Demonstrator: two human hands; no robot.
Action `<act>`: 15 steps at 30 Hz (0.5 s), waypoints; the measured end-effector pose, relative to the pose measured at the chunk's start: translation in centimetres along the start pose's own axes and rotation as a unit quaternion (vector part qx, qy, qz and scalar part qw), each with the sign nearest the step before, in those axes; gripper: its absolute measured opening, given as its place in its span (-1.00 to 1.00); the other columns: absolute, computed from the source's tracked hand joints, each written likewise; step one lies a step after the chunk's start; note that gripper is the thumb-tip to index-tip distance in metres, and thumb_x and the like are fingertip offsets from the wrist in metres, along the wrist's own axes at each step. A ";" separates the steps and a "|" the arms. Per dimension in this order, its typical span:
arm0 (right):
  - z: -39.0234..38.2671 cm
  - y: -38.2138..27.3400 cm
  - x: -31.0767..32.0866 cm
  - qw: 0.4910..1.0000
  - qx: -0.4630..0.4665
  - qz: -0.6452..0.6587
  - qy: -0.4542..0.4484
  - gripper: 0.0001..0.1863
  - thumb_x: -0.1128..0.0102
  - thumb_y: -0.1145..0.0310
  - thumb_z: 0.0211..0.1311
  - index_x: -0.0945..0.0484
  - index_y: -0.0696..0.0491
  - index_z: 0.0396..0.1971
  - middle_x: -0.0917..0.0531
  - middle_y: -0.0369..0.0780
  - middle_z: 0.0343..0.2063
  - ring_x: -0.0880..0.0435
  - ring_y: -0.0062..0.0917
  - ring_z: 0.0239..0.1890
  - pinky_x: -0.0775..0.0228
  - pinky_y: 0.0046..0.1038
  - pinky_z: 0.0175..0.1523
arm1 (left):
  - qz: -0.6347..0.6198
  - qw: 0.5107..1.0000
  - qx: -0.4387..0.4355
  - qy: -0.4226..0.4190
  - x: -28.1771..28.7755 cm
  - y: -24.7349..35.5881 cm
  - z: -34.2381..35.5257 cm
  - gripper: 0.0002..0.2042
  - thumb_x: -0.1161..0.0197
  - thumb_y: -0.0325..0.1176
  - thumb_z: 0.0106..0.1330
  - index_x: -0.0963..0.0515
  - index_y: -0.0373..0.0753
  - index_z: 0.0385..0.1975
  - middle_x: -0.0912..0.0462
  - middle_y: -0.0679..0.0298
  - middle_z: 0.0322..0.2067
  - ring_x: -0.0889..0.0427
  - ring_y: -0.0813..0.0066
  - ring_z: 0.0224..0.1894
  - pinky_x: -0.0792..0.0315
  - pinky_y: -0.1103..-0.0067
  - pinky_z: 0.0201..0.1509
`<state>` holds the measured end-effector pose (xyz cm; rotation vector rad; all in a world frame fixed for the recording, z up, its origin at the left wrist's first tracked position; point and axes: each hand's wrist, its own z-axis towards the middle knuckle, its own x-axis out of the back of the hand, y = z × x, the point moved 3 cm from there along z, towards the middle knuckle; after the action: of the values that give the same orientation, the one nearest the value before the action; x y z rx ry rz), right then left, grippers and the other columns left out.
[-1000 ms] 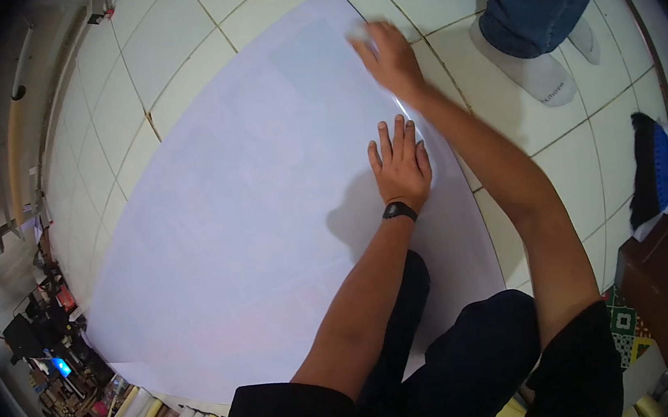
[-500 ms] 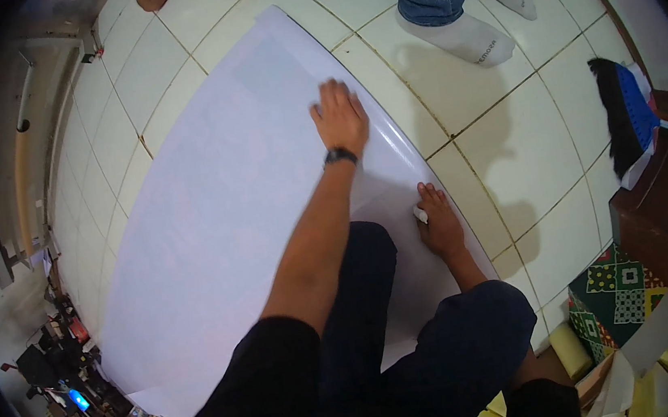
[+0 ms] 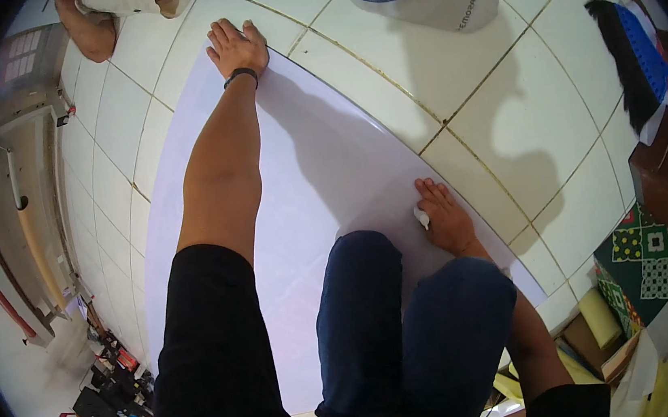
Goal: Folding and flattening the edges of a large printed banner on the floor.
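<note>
A large pale lavender-white sheet [image 3: 206, 149] lies spread on the tiled floor beneath me, my knees over its near part. My left hand [image 3: 238, 49] presses on its narrow far end, fingers spread, a dark band around the wrist. The right hand [image 3: 448, 221] rests palm down near the sheet's right edge, its fingers stretched out flat. Something small and white [image 3: 422, 217] shows at the right thumb; whether it wraps the thumb or lies beside it I cannot tell. Neither hand is seen holding anything.
Another person's jeans and socked foot [image 3: 443, 6] are beyond the right edge; a bare arm [image 3: 91, 30] is at far left. A broom head [image 3: 637, 54] stands at right, near a patterned box [image 3: 640, 250] and yellow rolls [image 3: 598, 319]. Clutter [image 3: 106, 403] lines the left.
My left hand has moved away from me and left, from near the right edge to the sheet's far end. The right hand stays near the right edge. My view has shifted.
</note>
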<state>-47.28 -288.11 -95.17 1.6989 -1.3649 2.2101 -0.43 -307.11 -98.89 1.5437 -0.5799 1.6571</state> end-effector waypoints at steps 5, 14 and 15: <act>0.0 0.3 -0.4 1.000 -0.010 -0.011 -0.022 -0.81 -0.18 0.49 0.11 -0.44 0.08 -0.26 -0.42 -0.09 0.26 -0.35 -0.31 0.33 -0.14 -0.27 0.42 | 0.023 1.000 0.011 0.015 0.0 -0.1 0.3 -0.17 0.15 0.27 0.29 -0.08 -0.32 0.37 -0.05 0.04 0.42 0.04 0.19 0.47 0.14 0.19 0.48; 0.8 0.4 0.9 0.999 0.006 0.028 0.018 -0.72 -0.17 0.38 0.15 -0.44 0.14 -0.16 -0.40 -0.10 0.27 -0.31 -0.29 0.36 -0.10 -0.27 0.45 | 0.104 0.994 -0.023 -0.007 0.5 -0.8 2.5 -0.11 0.19 0.32 0.29 -0.09 -0.44 0.33 -0.09 -0.05 0.37 0.02 0.15 0.45 0.10 0.16 0.45; 0.3 0.1 0.8 0.999 0.035 0.026 0.032 -0.72 -0.16 0.36 0.16 -0.45 0.15 -0.15 -0.41 -0.11 0.26 -0.31 -0.31 0.35 -0.09 -0.28 0.45 | 0.124 0.992 -0.014 -0.014 0.9 -0.5 1.9 -0.10 0.22 0.32 0.30 -0.07 -0.47 0.33 -0.09 -0.07 0.37 0.02 0.14 0.45 0.10 0.17 0.45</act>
<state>-47.45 -288.71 -94.56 1.6171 -1.3488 2.3444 1.14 -308.11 -97.81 1.5258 -0.8361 1.8041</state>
